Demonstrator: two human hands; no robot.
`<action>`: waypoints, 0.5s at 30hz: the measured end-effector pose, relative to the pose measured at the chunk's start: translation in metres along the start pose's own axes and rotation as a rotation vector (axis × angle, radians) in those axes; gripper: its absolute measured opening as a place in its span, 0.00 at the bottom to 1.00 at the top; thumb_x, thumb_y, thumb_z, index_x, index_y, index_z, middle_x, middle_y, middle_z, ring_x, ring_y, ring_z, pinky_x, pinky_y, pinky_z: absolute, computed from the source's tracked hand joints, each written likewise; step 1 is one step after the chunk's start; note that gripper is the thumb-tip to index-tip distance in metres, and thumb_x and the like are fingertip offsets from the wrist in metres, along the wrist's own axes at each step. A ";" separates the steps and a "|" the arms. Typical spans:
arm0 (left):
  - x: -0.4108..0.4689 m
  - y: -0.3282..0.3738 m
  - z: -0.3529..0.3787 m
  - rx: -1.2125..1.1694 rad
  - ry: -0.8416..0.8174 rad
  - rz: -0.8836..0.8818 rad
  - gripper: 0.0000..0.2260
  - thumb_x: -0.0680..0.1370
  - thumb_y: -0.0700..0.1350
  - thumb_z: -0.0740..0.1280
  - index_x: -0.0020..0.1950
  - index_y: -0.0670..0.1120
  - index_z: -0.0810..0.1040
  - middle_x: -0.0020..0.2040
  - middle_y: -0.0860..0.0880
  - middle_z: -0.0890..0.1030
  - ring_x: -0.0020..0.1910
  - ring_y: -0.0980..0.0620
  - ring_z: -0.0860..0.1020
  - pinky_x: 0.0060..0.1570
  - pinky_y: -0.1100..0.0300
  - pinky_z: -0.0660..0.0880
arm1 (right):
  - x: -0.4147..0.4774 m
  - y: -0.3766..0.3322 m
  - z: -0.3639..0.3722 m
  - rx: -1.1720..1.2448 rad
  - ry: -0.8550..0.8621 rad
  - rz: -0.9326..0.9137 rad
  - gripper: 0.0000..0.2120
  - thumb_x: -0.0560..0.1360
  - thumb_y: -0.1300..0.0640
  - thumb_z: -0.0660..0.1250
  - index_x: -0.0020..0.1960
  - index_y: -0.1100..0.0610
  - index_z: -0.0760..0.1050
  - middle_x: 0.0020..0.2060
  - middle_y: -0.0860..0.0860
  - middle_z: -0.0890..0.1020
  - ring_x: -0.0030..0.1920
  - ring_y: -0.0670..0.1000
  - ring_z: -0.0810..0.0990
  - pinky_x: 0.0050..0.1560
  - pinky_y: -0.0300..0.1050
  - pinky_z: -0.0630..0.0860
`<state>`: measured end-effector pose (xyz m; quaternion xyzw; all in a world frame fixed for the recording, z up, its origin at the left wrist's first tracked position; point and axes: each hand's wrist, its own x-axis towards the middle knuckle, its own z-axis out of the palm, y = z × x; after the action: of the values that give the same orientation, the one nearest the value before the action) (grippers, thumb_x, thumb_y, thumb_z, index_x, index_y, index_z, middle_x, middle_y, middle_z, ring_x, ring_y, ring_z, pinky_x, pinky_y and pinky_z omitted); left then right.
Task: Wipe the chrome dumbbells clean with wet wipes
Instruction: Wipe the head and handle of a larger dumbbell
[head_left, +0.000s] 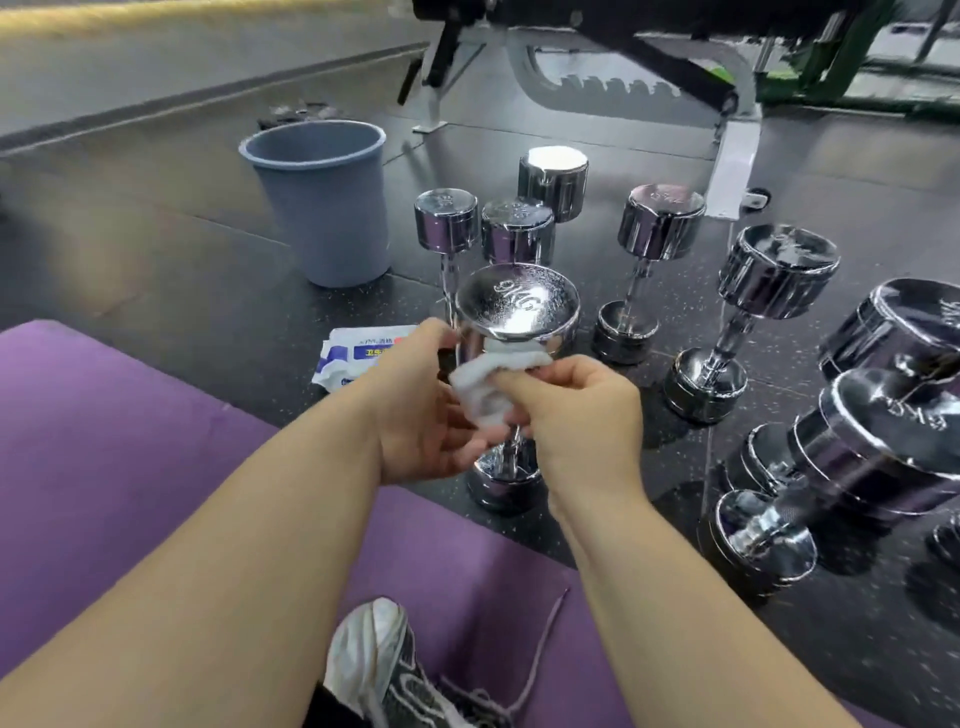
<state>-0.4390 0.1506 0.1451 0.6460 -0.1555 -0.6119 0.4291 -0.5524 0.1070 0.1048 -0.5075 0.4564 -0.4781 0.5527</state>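
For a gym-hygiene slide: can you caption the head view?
Left hand and right hand hold a wipe against an upright dumbbell; wipe pack and bin beyond.

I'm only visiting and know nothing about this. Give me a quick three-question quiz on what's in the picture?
1. True or false: the grey-blue bin lies tipped on its side.
2. What do the left hand and right hand hold at the nearest dumbbell? A) sponge B) wet wipe C) brush
3. Fill in: the pack of wipes lies on the floor beside the ___ mat.
Key: 1 false, it stands upright; 2 B; 3 purple.
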 end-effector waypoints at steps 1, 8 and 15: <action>-0.002 0.002 -0.003 -0.049 -0.067 0.003 0.22 0.75 0.50 0.57 0.62 0.40 0.78 0.46 0.43 0.79 0.34 0.50 0.77 0.29 0.64 0.73 | -0.002 0.001 0.002 -0.026 0.000 -0.001 0.11 0.64 0.62 0.77 0.30 0.56 0.75 0.26 0.53 0.81 0.30 0.56 0.79 0.34 0.49 0.73; 0.010 -0.018 0.043 -0.375 0.249 0.338 0.07 0.74 0.29 0.63 0.41 0.37 0.80 0.32 0.43 0.81 0.31 0.50 0.78 0.34 0.63 0.76 | -0.003 -0.003 -0.017 -0.045 -0.054 0.036 0.05 0.66 0.64 0.76 0.38 0.57 0.81 0.31 0.51 0.84 0.34 0.49 0.81 0.40 0.49 0.78; 0.024 -0.013 0.029 -0.173 0.725 0.631 0.08 0.74 0.38 0.67 0.37 0.49 0.73 0.31 0.52 0.74 0.30 0.53 0.70 0.30 0.60 0.67 | 0.001 -0.019 -0.004 -0.110 -0.095 -0.011 0.07 0.68 0.62 0.73 0.31 0.57 0.82 0.27 0.53 0.83 0.27 0.49 0.81 0.29 0.41 0.75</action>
<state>-0.4652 0.1304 0.1235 0.7008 -0.1325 -0.1982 0.6723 -0.5572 0.1045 0.1233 -0.5615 0.4524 -0.4308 0.5426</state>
